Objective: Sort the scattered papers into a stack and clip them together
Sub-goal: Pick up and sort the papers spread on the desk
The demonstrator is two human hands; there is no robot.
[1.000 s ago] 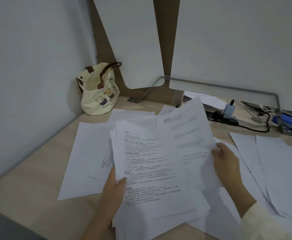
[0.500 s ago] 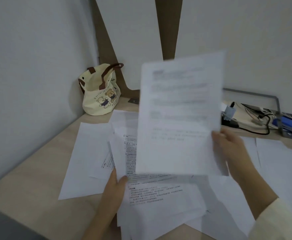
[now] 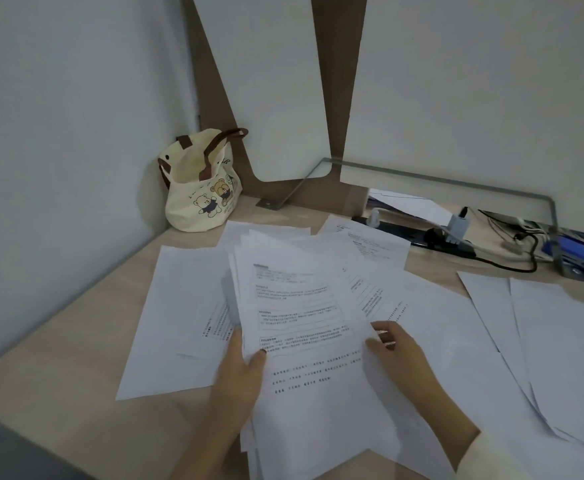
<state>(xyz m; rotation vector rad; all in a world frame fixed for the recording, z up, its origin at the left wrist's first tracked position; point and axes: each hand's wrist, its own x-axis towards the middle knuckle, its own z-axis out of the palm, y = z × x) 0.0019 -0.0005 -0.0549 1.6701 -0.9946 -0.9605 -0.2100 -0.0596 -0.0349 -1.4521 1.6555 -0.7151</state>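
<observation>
A loose stack of printed papers [image 3: 304, 341] lies in the middle of the wooden desk. My left hand [image 3: 240, 372] grips the stack's left edge, thumb on the top sheet and fingers hidden beneath. My right hand [image 3: 397, 351] rests at the top sheet's right edge with its fingers curled against the paper. More sheets lie scattered: blank ones at the left [image 3: 172, 317], a printed one behind the stack [image 3: 370, 242], and several at the right [image 3: 560, 341]. A blue stapler-like tool [image 3: 576, 256] sits at the back right.
A cream tote bag with bear prints [image 3: 202, 188] stands in the back left corner against the wall. A black power strip with plugs and cables [image 3: 453, 237] runs along the back. A metal rail [image 3: 456, 183] spans the rear. The desk's front edge [image 3: 76, 441] is near me.
My right hand lifted a printed sheet up from the right side, carried it left and laid it on top of the stack held by my left hand.
</observation>
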